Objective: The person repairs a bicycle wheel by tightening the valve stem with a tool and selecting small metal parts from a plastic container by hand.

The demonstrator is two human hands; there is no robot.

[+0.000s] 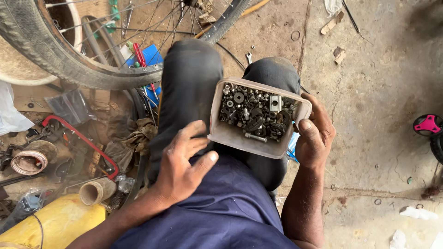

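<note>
The right hand grips the tub of nuts and bolts on the lap by its right end, while the left hand, open and empty, rests just left of it.

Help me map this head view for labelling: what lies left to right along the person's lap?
Red-framed hacksaw → left hand → tub of nuts and bolts → right hand → pink-hubbed wheel.

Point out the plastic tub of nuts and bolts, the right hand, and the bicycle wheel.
plastic tub [240,140], head view, bare near wall.
right hand [314,136], head view, middle of hand.
bicycle wheel [55,60], head view, tyre tread.
</note>
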